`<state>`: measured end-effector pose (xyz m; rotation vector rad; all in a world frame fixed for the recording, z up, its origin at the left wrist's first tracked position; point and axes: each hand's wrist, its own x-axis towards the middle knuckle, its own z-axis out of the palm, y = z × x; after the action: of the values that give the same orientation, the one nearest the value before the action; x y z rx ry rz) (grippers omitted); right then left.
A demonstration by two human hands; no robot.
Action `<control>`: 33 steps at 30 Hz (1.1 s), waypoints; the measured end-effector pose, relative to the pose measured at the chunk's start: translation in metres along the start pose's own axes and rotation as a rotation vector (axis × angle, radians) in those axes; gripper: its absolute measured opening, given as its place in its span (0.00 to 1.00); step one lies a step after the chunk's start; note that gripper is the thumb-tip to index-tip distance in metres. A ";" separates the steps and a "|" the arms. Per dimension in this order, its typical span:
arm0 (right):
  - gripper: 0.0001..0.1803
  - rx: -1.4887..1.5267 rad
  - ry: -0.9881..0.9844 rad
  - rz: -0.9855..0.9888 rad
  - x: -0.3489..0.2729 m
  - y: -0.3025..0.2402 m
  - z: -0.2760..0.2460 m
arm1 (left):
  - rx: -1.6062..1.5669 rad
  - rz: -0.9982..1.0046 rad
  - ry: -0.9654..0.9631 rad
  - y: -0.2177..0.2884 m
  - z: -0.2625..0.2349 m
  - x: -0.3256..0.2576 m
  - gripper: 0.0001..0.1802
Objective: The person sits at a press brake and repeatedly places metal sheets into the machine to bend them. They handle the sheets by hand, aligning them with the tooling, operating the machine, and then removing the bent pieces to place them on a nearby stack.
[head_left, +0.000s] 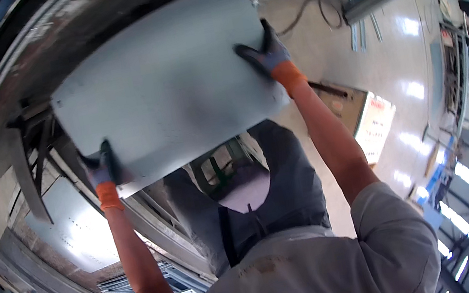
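Each grip clamps the pale metal sheet [168, 89] between thumb and fingers, the gloved left hand [101, 168] by the lower left corner and the right hand [270, 55] partway up the right edge; the sheet spans in front of the person, its near edge over the knees, and whether anything bears it from below I cannot tell. Handling it well likely means matching both hands' height so the sheet does not twist or slip. Red print shows on a carton [374, 125] at right, too blurred to read surely.
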<state>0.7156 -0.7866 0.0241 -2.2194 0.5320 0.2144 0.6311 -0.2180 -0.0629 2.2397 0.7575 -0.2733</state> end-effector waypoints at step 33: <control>0.18 1.385 0.015 -0.088 -0.342 0.157 0.086 | 0.044 1.066 0.369 0.067 0.106 -0.347 0.36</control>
<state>0.3411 -0.7070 -0.0289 -0.8838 0.3831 -0.1917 0.3960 -0.4817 0.0430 2.4281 -0.3425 0.6494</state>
